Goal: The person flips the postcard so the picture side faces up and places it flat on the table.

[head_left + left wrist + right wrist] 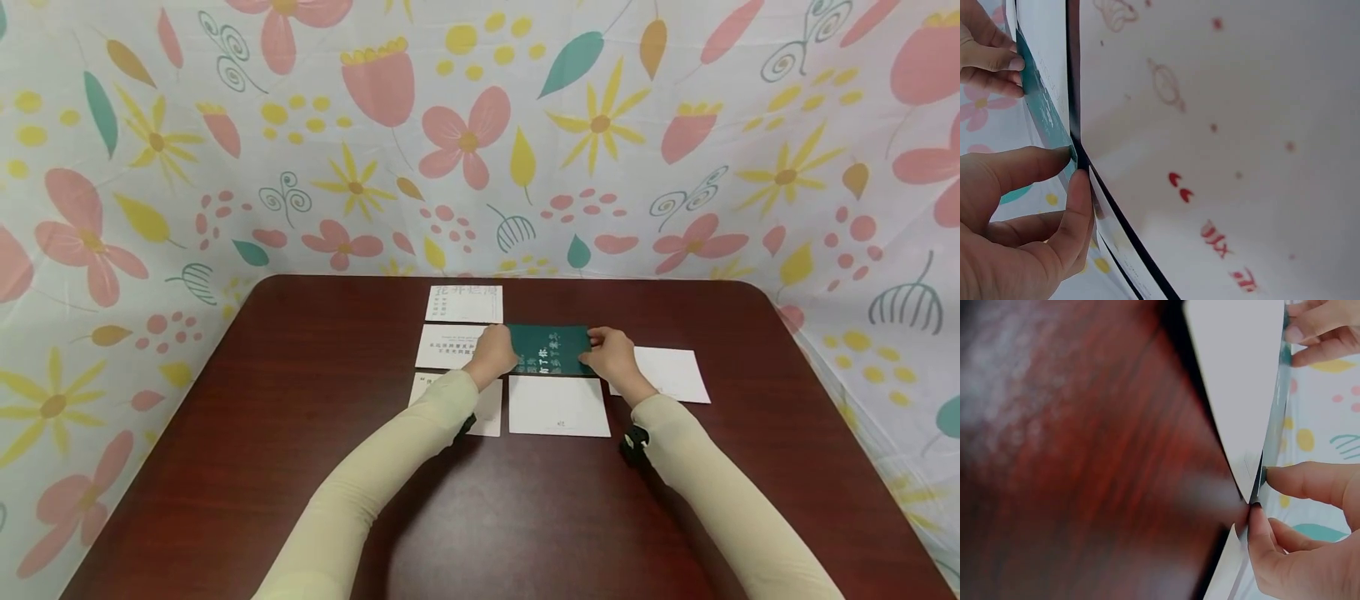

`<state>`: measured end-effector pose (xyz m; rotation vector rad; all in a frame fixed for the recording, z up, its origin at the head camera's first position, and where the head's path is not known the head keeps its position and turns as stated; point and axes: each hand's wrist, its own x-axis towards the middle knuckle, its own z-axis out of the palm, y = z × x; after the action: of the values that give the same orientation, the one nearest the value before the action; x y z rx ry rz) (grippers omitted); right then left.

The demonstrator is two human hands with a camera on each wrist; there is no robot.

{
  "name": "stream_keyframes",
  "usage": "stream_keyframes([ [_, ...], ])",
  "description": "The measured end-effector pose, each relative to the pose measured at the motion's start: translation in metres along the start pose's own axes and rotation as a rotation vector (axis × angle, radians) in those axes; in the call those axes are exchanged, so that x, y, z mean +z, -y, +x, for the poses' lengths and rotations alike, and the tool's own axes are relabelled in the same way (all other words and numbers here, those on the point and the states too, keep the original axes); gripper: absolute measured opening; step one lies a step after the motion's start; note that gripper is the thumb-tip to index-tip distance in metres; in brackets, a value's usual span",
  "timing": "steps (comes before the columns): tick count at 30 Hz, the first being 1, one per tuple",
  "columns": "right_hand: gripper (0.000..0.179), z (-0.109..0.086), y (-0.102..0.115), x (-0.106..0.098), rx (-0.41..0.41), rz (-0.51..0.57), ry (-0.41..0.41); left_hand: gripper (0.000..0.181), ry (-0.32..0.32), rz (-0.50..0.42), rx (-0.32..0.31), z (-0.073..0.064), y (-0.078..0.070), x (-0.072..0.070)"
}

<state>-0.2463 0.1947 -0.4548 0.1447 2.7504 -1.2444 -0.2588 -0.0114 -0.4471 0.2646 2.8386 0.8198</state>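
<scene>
A dark green card (551,350) with white lettering lies in the middle of a group of white cards. My left hand (492,354) pinches its left edge between thumb and fingers; the left wrist view shows this hand (1035,219) at the card's corner. On the opposite edge, my right hand (611,360) pinches the card too, and its thumb and finger meet there in the right wrist view, where that hand (1310,531) is close up. A blank-looking white card (558,406) lies just in front of the green one. Whether the green card touches the table is hard to tell.
Left of the green card lie a top white card (465,305), a printed middle card (442,346) partly under my left hand, and a lower card (489,414) partly covered by my forearm. Another white card (671,375) is at the right. A flowered cloth (480,167) hangs behind the brown table (225,467).
</scene>
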Motion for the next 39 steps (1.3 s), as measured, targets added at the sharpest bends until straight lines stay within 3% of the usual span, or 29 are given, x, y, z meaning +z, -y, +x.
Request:
stream_keyframes([
  [20, 0.052, -0.003, -0.001, 0.003, -0.063, -0.078, -0.049, 0.024, -0.012, 0.016, 0.005, -0.002, -0.007, 0.002],
  [26, 0.048, -0.012, -0.003, -0.001, -0.180, -0.042, -0.067, 0.040, -0.038, -0.063, 0.008, -0.010, -0.010, -0.006],
  [31, 0.043, -0.025, -0.004, -0.011, -0.261, 0.018, -0.037, 0.033, -0.042, -0.176, 0.055, -0.019, -0.010, -0.012],
  [35, 0.041, -0.037, -0.005, -0.018, -0.288, 0.036, -0.004, 0.027, -0.054, -0.287, 0.121, -0.030, -0.007, -0.016],
  [39, 0.040, -0.051, -0.006, -0.022, -0.304, 0.017, 0.019, 0.030, -0.029, -0.359, 0.145, -0.042, -0.003, -0.016],
])
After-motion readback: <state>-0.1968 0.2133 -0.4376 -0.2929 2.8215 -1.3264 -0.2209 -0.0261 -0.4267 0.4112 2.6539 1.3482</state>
